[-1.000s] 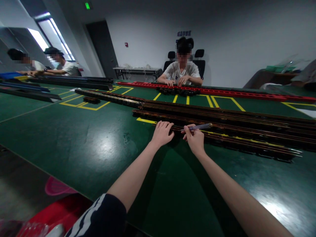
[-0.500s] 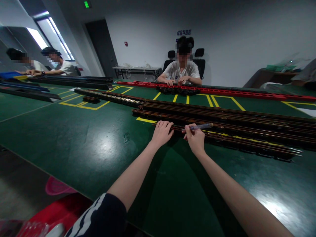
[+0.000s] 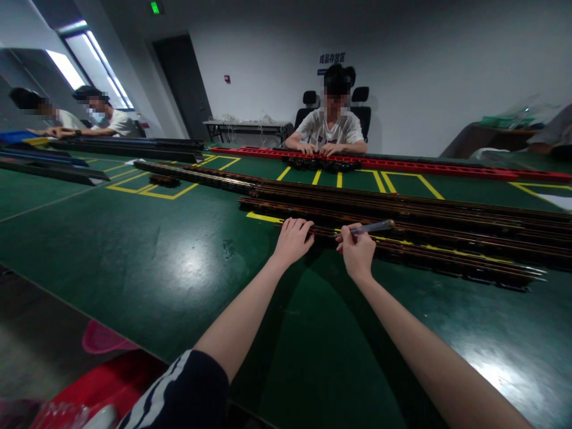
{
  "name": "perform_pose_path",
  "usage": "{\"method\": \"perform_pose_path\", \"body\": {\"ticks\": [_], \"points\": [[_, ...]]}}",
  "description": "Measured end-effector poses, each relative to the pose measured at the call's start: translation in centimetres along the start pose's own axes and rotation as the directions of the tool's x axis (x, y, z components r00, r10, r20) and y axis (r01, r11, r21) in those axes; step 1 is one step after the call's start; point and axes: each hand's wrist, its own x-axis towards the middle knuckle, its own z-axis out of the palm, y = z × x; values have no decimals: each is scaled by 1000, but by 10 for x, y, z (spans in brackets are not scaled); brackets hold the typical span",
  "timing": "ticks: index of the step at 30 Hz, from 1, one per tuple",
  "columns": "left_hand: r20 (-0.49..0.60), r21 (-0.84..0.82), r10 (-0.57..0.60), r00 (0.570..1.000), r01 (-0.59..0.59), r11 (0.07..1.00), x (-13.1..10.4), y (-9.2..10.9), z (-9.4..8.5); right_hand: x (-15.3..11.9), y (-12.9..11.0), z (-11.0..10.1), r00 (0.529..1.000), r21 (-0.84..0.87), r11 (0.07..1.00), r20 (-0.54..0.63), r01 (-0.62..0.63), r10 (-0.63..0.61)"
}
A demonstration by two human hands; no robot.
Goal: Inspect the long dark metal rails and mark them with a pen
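My left hand (image 3: 293,241) lies over the left end of the nearest dark, narrow metal strip (image 3: 420,255), fingers curled over it and thumb on the near side. In my right hand (image 3: 357,250) is a slim screwdriver (image 3: 373,227) with a translucent handle, pinched between thumb and fingers. It slants, its handle end up to the right and its tip low by the strip, just right of my left hand. Exactly what the tip touches is too small to make out. More long dark strips (image 3: 384,205) lie in bundles just beyond my hands.
Yellow tape lines (image 3: 152,193) mark the green table (image 3: 134,250). A co-worker (image 3: 333,128) sits opposite, both hands at a long red rail (image 3: 438,167). Dark channels (image 3: 53,170) lie at left, near two other people. A pink basket (image 3: 105,338) stands below the near edge.
My right hand and the screwdriver have shifted slightly to the right along the strip. My left hand stays in place. The co-worker's hands opposite have moved a little.
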Motion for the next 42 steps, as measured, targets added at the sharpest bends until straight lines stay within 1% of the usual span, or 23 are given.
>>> {"method": "perform_pose_path", "body": {"ticks": [3,6,9,18,27,34,42], "points": [[4,2,-2,1000,2,1000,0,0,0,2,2,-1,998,24,1000,67,-11,9],[7,7,-9,1000,9,1000,0,1,0,4,4,-4,989,42,999,147,1,-8],[4,9,-12,1000,12,1000,0,0,1,6,6,-6,983,43,999,184,23,-30],[11,17,-17,1000,17,1000,1,0,0,5,9,-3,989,56,998,146,24,-32],[-11,14,-9,1000,9,1000,0,-1,2,4,7,-5,998,-17,997,11,69,-69],[-6,9,-11,1000,11,1000,1,-1,1,6,8,-6,997,26,999,75,30,-32],[6,14,-13,1000,13,1000,1,-2,2,6,8,-7,995,27,998,80,50,-52]]}}
